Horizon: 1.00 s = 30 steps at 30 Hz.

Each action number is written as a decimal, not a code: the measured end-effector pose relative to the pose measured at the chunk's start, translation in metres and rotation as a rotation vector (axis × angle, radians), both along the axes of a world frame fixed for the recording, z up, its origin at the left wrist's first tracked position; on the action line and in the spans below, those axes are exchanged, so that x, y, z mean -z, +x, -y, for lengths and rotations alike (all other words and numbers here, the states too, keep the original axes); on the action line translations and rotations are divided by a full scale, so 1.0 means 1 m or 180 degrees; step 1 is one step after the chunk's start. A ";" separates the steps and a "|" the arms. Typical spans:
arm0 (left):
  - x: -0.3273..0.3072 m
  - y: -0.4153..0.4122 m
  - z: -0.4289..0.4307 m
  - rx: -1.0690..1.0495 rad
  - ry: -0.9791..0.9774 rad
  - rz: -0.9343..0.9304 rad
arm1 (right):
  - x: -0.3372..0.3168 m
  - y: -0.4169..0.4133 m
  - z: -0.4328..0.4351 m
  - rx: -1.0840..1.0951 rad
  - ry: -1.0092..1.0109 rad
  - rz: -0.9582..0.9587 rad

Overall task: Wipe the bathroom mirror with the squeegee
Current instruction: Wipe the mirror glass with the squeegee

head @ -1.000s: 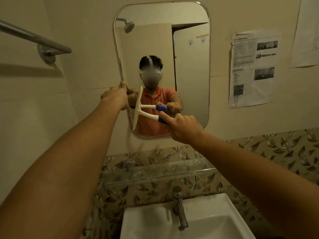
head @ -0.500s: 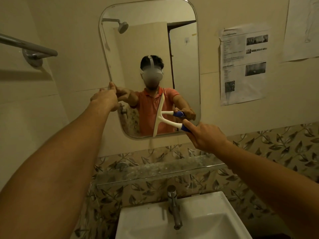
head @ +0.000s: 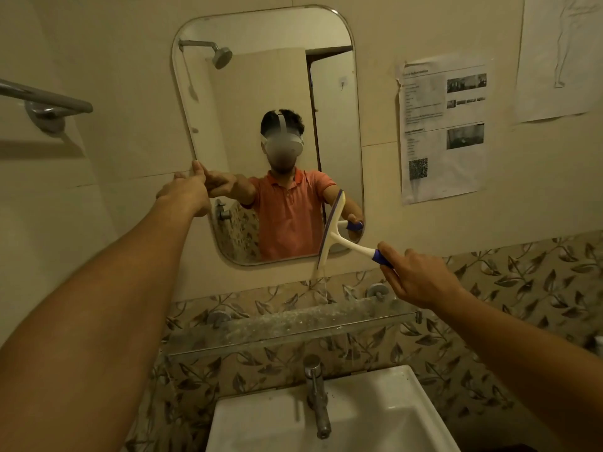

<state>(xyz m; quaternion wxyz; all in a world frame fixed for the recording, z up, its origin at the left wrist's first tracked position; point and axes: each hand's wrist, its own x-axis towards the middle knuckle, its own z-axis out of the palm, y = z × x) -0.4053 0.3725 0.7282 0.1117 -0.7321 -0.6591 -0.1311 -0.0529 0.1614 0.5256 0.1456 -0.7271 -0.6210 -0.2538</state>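
Firstly, at the far left a metal towel rail (head: 49, 101) is fixed on the beige wall. Next to it the left hand (head: 184, 190) reaches up to the left edge of the mirror (head: 261, 76). Its grip is closed into a loose fist, with the thumb touching the mirror's rim; I cannot tell if the fingers pinch the edge or only press on it.

The mirror is tall with round corners and hangs on the wall above a glass shelf (head: 293, 324). In the glass one sees a shower head and a person in an orange shirt.

Below the shelf a metal tap (head: 316, 396) stands at the back of the white sink (head: 375, 415). The wall behind the shelf has tiles with a leaf pattern.

More to the right, the squeegee (head: 332, 230) lies with its white blade against the lower right part of the mirror. The blade is nearly upright, a little tilted, and its lower end goes past the bottom edge of the mirror. A thin stream of water runs down from this end toward the shelf. The right hand (head: 417, 275) holds the blue handle; its grip is closed around it, with the thumb along the top.

At the right, a printed paper (head: 440, 132) is stuck on the wall, and another sheet (head: 561, 53) hangs near the upper right corner.
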 end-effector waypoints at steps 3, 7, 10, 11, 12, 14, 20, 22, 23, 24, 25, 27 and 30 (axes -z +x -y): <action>-0.001 0.000 0.000 -0.0004 -0.0007 0.0014 | 0.003 0.004 0.006 0.0032 -0.0002 -0.0043; -0.001 0.001 0.002 0.0017 -0.0037 0.0030 | 0.009 0.002 0.014 0.0195 0.0095 0.0000; 0.001 -0.001 0.002 0.0055 -0.0049 0.0035 | 0.014 0.001 0.020 0.0272 0.0088 -0.0073; 0.000 -0.002 0.003 0.0071 -0.0050 0.0036 | 0.014 0.002 0.022 0.0290 0.0099 -0.0103; -0.001 -0.003 0.003 0.0090 -0.0054 0.0043 | 0.015 0.002 0.025 0.0324 0.0111 -0.0146; -0.002 -0.004 0.005 0.0124 -0.0059 0.0064 | 0.017 0.005 0.033 0.0409 0.0182 -0.0257; -0.003 -0.003 0.008 0.0149 -0.0062 0.0167 | 0.014 -0.006 0.052 0.0388 0.0699 -0.0488; -0.006 -0.003 0.010 0.0166 -0.0079 0.0207 | -0.001 -0.020 0.044 0.0278 0.0919 -0.0456; -0.005 -0.003 0.011 0.0188 -0.0088 0.0201 | -0.011 -0.030 0.038 0.0207 0.0995 -0.0458; -0.005 -0.004 0.012 0.0214 -0.0090 0.0186 | -0.022 -0.042 0.031 0.0136 0.1070 -0.0466; -0.004 -0.006 0.012 0.0239 -0.0082 0.0155 | -0.034 -0.055 0.024 0.0070 0.1142 -0.0482; -0.002 -0.009 0.013 0.0266 -0.0059 0.0112 | -0.060 -0.082 0.007 -0.0055 0.1278 -0.0583; -0.003 -0.010 0.013 0.0313 -0.0065 0.0110 | -0.106 -0.123 -0.017 -0.0245 0.1506 -0.0773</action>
